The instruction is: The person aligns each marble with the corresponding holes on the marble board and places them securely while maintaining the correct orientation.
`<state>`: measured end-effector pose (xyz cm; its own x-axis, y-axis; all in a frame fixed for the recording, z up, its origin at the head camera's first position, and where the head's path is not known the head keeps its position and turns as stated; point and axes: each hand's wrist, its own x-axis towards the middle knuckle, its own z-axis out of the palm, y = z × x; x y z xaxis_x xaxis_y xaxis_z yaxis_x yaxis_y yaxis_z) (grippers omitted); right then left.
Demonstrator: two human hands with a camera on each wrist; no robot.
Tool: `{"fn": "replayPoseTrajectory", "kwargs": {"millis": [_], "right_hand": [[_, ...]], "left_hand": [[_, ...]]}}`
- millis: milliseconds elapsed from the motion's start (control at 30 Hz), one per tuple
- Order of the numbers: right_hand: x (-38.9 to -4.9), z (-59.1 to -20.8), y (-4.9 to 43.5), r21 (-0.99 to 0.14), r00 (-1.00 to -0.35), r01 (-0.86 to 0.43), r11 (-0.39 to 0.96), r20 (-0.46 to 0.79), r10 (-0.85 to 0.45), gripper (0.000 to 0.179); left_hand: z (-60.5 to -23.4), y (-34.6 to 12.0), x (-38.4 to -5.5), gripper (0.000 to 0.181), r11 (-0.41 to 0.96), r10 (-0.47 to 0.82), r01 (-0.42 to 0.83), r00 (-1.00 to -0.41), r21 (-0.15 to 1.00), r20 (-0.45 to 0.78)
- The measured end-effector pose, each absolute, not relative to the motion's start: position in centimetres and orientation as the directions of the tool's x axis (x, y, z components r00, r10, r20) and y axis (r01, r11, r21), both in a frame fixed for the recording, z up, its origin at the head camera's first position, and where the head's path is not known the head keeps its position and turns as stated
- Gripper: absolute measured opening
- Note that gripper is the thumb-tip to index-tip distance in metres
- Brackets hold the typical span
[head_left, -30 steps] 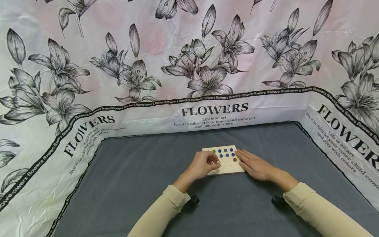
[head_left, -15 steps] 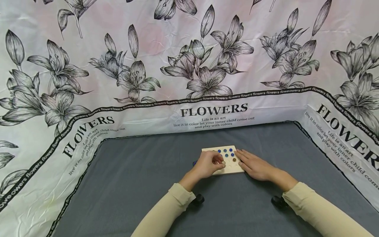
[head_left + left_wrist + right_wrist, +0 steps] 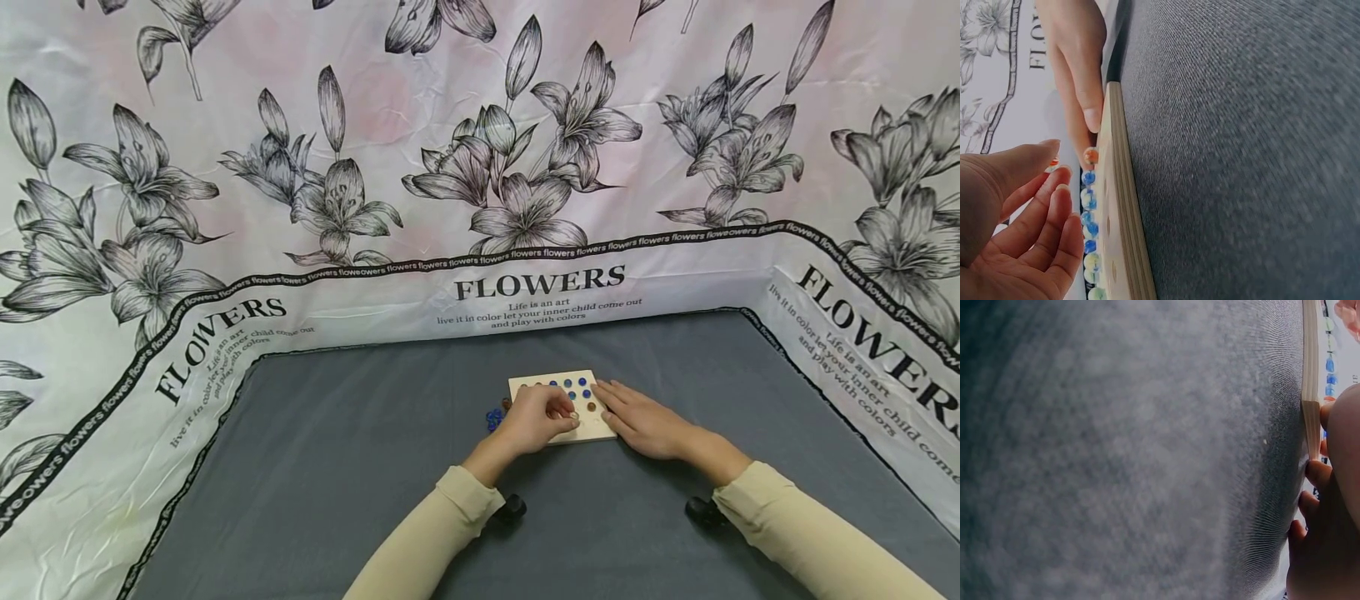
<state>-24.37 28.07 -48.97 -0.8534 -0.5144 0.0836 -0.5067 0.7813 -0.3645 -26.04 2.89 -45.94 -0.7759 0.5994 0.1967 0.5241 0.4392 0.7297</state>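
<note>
A pale wooden board (image 3: 600, 430) with rows of round hollows lies on the grey cloth. Blue marbles (image 3: 582, 382) sit in its far rows, and an orange-brown marble (image 3: 592, 407) sits nearer, by the right edge. Over the board, my left hand (image 3: 531, 419) pinches a small marble with orange in it (image 3: 1054, 162) between thumb and fingers. My right hand (image 3: 647, 422) rests along the board's right edge, fingers straight. Part of the board's left side is hidden behind my left hand.
Loose blue marbles (image 3: 493, 419) lie just left of the board, with a brown marble (image 3: 507, 403) beside them, partly covered by my left hand. Grey cloth (image 3: 337, 467) covers the table, and a flower-printed curtain (image 3: 420, 304) stands behind it.
My left hand has moved right across the board with the marble still pinched, uncovering loose marbles at the board's left. My right hand has stayed on the board's edge.
</note>
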Motion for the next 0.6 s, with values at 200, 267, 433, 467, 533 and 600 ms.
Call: {"fn": "replayPoseTrajectory", "kwargs": {"millis": [200,267,433,467,533,600], "right_hand": [[-24.3,-48.7,27.9,-0.396,-0.867,-0.468,0.790,0.034,-0.497,0.054],[-24.3,-48.6,27.9,-0.395,-0.867,-0.466,0.792,0.028,-0.497,0.054],[-24.4,-48.8,28.0,-0.390,-0.865,-0.469,0.792,0.025,-0.500,0.055],[-24.4,-48.9,28.0,-0.388,-0.865,-0.471,0.792,0.027,-0.501,0.054],[-24.5,-48.9,28.0,-0.383,-0.864,-0.474,0.793,0.032,-0.502,0.054],[-24.5,-49.0,28.0,-0.383,-0.865,-0.474,0.793,0.036,-0.500,0.054]], "left_hand": [[-46.3,3.6,-26.4,0.008,0.438,0.614,0.532,-0.766,0.725,0.191],[-46.3,3.9,-26.4,0.009,0.438,0.616,0.532,-0.765,0.724,0.189],[-46.4,4.6,-26.4,0.010,0.433,0.615,0.529,-0.765,0.730,0.190],[-46.4,4.7,-26.5,0.010,0.436,0.614,0.530,-0.766,0.728,0.189],[-46.5,4.9,-26.5,0.010,0.438,0.614,0.531,-0.766,0.725,0.190],[-46.6,5.1,-26.6,0.010,0.441,0.614,0.531,-0.766,0.724,0.188]]}}
